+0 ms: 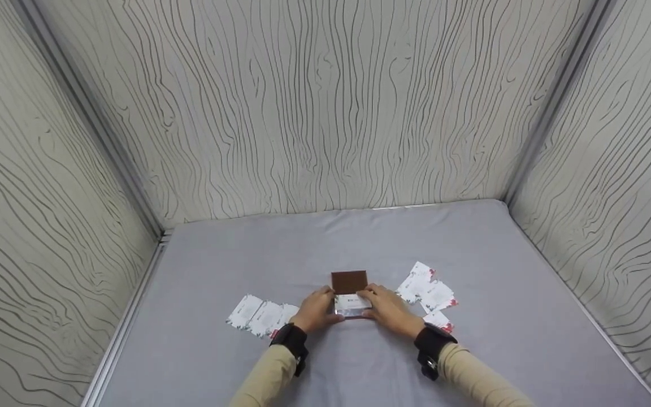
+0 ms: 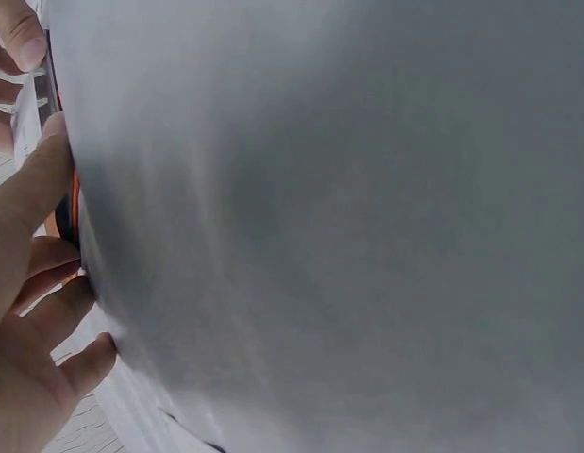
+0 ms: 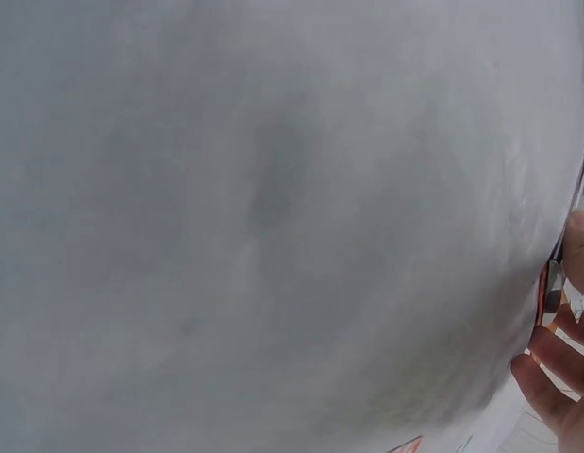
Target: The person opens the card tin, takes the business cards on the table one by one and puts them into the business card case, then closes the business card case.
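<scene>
Head view, lower centre of the frame: an open card holder (image 1: 350,281) lies on the grey worktop (image 1: 235,249), its upper flap plain brown, its lower half shiny and clear-looking. A white card (image 1: 351,300) with small dark print shows in that lower half; how deep it sits is unclear. The left hand (image 1: 315,311) grasps the holder's left edge, the right hand (image 1: 389,311) its right edge. White cards with red accents lie at lower left (image 1: 266,319) and lower right (image 1: 437,295) of centre.
</scene>
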{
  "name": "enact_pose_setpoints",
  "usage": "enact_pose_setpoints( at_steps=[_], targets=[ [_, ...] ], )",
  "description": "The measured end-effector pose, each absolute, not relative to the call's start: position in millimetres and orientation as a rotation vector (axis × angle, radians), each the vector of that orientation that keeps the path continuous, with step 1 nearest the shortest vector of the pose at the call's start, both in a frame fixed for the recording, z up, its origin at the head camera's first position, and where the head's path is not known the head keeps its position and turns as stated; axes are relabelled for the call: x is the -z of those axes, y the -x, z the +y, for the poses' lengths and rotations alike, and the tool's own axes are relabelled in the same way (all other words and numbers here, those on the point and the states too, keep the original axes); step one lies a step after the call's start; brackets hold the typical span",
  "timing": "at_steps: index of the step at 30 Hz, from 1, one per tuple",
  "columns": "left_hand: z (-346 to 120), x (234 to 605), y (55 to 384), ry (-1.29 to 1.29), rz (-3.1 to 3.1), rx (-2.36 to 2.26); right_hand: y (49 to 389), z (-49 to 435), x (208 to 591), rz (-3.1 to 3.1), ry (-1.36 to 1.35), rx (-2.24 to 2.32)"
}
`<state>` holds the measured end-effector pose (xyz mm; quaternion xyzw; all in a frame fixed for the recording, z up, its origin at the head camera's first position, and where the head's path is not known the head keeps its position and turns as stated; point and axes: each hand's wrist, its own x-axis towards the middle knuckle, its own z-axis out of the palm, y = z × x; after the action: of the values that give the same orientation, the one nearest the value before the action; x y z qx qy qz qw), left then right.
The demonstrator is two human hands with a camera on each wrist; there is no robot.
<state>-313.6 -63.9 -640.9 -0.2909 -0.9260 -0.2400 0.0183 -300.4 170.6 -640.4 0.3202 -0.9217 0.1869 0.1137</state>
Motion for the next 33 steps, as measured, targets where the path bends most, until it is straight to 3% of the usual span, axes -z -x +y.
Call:
enact_pose_setpoints(
  at_steps=[33],
  targets=[
    [-62.6, 642.4, 314.6, 0.871, -2.904, 0.756, 299.5, 168.5, 638.8, -2.757, -0.988, -0.441]
  ],
)
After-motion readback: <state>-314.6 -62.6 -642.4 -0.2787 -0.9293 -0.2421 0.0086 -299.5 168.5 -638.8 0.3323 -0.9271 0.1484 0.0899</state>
